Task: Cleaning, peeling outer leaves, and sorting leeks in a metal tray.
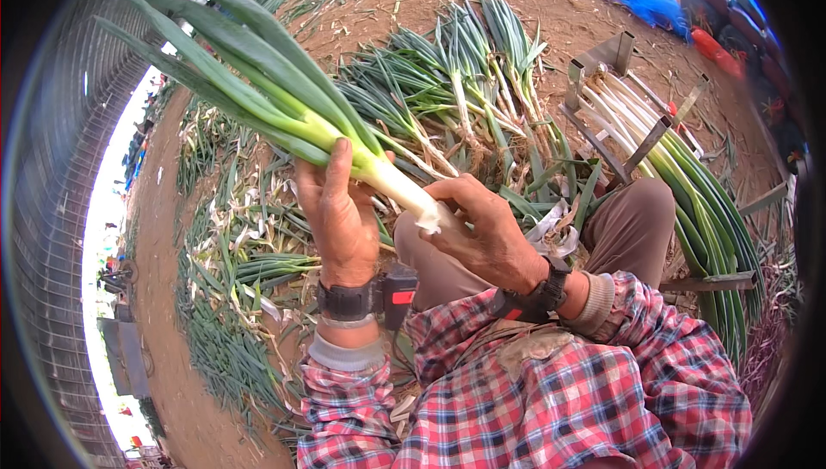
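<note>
A large green onion (310,124), thick and white at its lower end, slants across the view with its green leaves towards the upper left. My left hand (342,211) supports it where the white turns green, the thumb lying along the near side. At the lower end of the stalk, my right hand (487,230) has its fingers curled around the tip, where a bit of pale torn skin shows. The roots are hidden or not visible. Both wrists wear black bands.
Untrimmed green onions (452,82) with roots lie in a heap ahead. A metal rack (645,143) at my right holds cleaned stalks. Leaf scraps (232,236) cover the ground at left. Blue netting (648,7) lies at the upper right, near filled net sacks (729,30).
</note>
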A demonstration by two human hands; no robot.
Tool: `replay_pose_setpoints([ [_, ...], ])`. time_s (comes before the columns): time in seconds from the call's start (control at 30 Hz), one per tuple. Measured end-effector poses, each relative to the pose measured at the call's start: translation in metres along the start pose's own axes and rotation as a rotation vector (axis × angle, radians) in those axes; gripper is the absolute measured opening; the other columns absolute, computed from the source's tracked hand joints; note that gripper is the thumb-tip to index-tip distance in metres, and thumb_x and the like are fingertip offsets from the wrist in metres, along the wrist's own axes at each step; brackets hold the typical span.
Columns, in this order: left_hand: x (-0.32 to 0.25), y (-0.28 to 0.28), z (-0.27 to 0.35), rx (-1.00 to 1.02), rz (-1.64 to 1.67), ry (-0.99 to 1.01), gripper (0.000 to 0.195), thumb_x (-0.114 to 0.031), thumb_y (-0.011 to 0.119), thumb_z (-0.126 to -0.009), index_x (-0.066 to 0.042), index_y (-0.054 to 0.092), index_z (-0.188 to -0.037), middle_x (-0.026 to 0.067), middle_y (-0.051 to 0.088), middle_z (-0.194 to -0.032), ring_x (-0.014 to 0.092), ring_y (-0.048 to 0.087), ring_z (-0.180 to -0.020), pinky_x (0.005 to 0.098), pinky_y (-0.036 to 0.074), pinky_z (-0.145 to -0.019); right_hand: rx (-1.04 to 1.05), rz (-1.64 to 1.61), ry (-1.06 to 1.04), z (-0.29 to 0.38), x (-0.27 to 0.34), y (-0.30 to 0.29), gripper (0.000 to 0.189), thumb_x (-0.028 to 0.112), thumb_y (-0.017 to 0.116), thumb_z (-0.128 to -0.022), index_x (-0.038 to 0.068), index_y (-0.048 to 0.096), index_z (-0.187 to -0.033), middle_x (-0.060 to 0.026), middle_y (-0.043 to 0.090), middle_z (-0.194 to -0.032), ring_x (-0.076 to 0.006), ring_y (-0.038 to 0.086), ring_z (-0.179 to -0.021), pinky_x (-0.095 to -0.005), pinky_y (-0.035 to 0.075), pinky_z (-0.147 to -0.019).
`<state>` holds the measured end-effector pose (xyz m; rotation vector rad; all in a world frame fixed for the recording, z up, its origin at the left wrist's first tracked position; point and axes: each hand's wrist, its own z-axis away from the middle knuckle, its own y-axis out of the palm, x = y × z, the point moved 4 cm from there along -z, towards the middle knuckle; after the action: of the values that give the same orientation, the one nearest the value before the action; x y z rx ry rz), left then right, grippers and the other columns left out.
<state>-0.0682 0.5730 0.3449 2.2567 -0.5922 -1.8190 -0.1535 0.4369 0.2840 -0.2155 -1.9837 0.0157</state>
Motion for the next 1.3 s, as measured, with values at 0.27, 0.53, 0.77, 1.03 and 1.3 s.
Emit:
replay_pose_setpoints([
  [0.27,0.028,-0.007,0.002,-0.063,0.129,-0.032,0.044,-0.025,0.054,-0.099,-0.012,0.038,-0.137,0.0098,0.059,-0.121,0.018,0.061,-0.088,0.0333,0.053,-0.062,-0.026,0.020,-0.142,0.021,0.001,-0.004,0.018,-0.001,0.065,-0.085,0.002,0.057,-0.101,-0.0115,0.059,-0.107,-0.0241,0.061,-0.100,-0.0348,0.050,-0.089],
  [0.53,-0.002,-0.033,-0.037,-0.138,0.102,0.064,0.037,-0.025,0.051,-0.100,-0.016,0.041,-0.134,0.0089,0.061,-0.115,0.017,0.064,-0.086,0.0305,0.053,-0.059,0.244,-0.755,0.138,0.030,0.016,-0.039,0.013,0.015,0.057,-0.098,0.003,0.053,-0.099,-0.0040,0.062,-0.097,-0.0109,0.058,-0.091,-0.0283,0.046,-0.084],
  [0.77,-0.043,-0.122,-0.071,-0.138,0.088,0.177,0.043,-0.031,0.046,-0.101,-0.003,0.042,-0.133,0.0127,0.056,-0.120,0.019,0.057,-0.095,0.0288,0.051,-0.064,0.665,0.007,0.487,0.100,-0.030,-0.127,0.011,0.012,0.061,-0.091,0.003,0.055,-0.095,-0.0042,0.055,-0.079,-0.0127,0.050,-0.074,-0.0294,0.042,-0.066],
  [1.03,-0.097,-0.189,-0.082,-0.257,0.023,0.163,0.054,-0.051,0.035,-0.101,-0.003,0.050,-0.121,0.0120,0.058,-0.101,0.022,0.057,-0.079,0.0314,0.048,-0.060,0.404,0.719,0.058,0.101,-0.032,-0.133,0.019,0.006,0.064,-0.082,0.004,0.058,-0.100,-0.0135,0.058,-0.097,-0.0356,0.057,-0.090,-0.0397,0.047,-0.078],
  [1.3,-0.091,-0.075,-0.027,-0.317,0.024,0.330,0.052,-0.054,0.037,-0.099,-0.014,0.048,-0.130,0.0056,0.061,-0.112,0.016,0.057,-0.082,0.0336,0.049,-0.064,0.257,0.206,-0.183,0.003,0.013,0.012,0.026,0.010,0.069,-0.080,0.005,0.060,-0.104,-0.0118,0.055,-0.094,-0.0311,0.056,-0.089,-0.0416,0.046,-0.077],
])
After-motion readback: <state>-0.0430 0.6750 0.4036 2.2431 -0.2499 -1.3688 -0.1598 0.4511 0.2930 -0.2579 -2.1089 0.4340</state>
